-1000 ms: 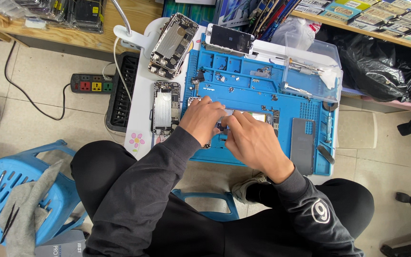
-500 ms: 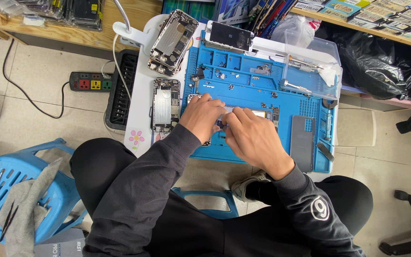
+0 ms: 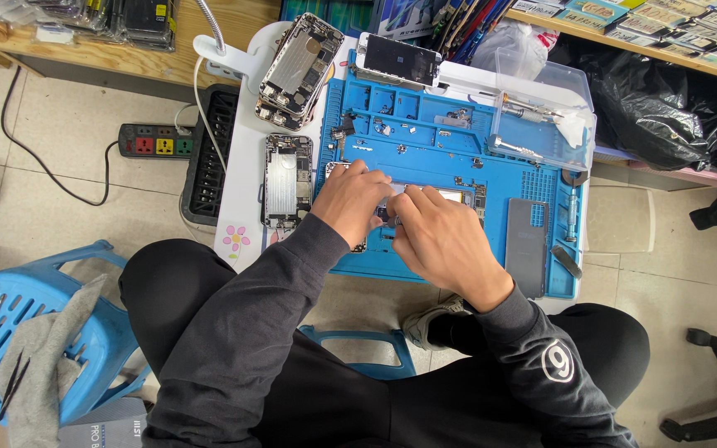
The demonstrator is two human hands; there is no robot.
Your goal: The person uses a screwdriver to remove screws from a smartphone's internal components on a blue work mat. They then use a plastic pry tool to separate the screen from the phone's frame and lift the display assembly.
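An opened phone (image 3: 458, 196) lies on a blue repair mat (image 3: 433, 133), mostly covered by both hands. My left hand (image 3: 354, 199) rests on its left end, fingers curled over the case. My right hand (image 3: 441, 241) presses on its middle, fingertips pinched close together near the left hand; whether a small tool or part sits between them is hidden. Only the phone's right end with exposed circuitry shows.
Another opened phone (image 3: 286, 178) lies left of the mat, a stack of phone shells (image 3: 299, 70) behind it, a screen (image 3: 398, 58) at the mat's far edge. Clear tray with tools (image 3: 541, 124) far right. Power strip (image 3: 156, 141) on floor, blue stool (image 3: 35, 332) left.
Both hands stay on the phone; the fingers shifted only slightly.
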